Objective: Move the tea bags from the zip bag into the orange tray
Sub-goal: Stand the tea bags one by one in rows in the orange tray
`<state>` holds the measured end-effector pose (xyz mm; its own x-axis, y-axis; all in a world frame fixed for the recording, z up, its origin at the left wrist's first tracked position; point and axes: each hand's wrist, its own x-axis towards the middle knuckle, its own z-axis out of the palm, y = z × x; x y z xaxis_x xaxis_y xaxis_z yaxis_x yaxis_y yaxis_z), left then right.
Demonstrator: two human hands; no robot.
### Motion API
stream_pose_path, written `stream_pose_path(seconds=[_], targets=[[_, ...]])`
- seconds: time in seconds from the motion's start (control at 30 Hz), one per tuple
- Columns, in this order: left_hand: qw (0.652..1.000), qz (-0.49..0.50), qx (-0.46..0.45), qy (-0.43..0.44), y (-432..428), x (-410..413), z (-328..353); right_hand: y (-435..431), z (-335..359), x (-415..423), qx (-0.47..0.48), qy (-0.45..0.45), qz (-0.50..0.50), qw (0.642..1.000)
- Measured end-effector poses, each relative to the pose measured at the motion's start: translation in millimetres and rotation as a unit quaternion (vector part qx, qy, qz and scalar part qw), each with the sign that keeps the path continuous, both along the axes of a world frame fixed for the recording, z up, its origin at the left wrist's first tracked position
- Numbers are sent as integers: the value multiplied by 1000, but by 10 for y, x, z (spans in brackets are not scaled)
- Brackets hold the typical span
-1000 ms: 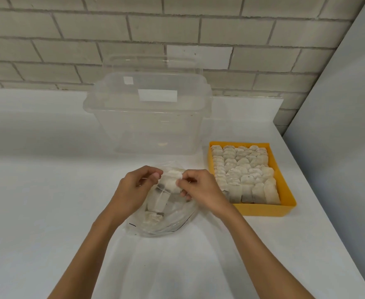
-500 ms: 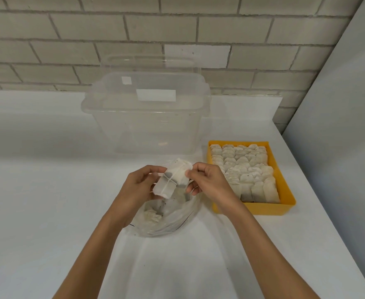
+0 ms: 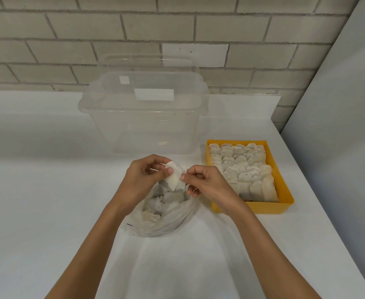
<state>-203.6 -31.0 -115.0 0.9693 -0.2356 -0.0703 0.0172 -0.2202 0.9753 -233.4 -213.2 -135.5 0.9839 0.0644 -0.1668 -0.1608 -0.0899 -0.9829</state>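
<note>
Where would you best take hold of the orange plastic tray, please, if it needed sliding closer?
Probably the near wall of the orange plastic tray, from the front, thumb outside and fingers just over the rim: that wall is upright, bare and closest to reach, and the rim stands proud of the pale paper tea bags packed in rows inside.

Your L hand (image 3: 143, 176) and R hand (image 3: 208, 183) have raised the tea bags (image 3: 174, 177) out of the zip bag (image 3: 170, 216) since 1 s ago, fingertips closer than 0.5 s ago, bags apparently pressed flatter together.
</note>
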Motion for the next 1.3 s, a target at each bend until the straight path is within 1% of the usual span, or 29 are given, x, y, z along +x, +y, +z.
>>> stream_pose_path(seconds=[0.23,0.37,0.5,0.7,0.83,0.93,1.0,1.1,1.2,1.3], targets=[[998,50,-17,17,51,49,-9,-117,49,18,52,1,-40,998],[998,57,-18,31,66,59,-21,-159,90,23,67,-10,-52,996],[998,48,-26,39,24,67,-8,-206,145,18,54,-28,-56,997],[999,29,-31,29,-69,85,57,-378,271,-16,17,-73,-102,992],[1000,-7,0,-21,-291,92,103,-607,386,-79,51,-64,-139,987],[998,-53,13,-41,-581,97,116,-791,472,-127,61,-53,-166,983],[994,-94,38,-48,-820,83,108,-912,508,-158,42,-53,-185,980],[983,-162,73,-43,-1156,43,64,-1081,513,-207,-21,-54,-217,974],[959,-220,161,-77,-1409,51,-23,-1237,462,-254,-105,-63,-229,966],[941,-238,222,-96,-1577,83,-144,-1358,412,-311,-177,-61,-228,955]])
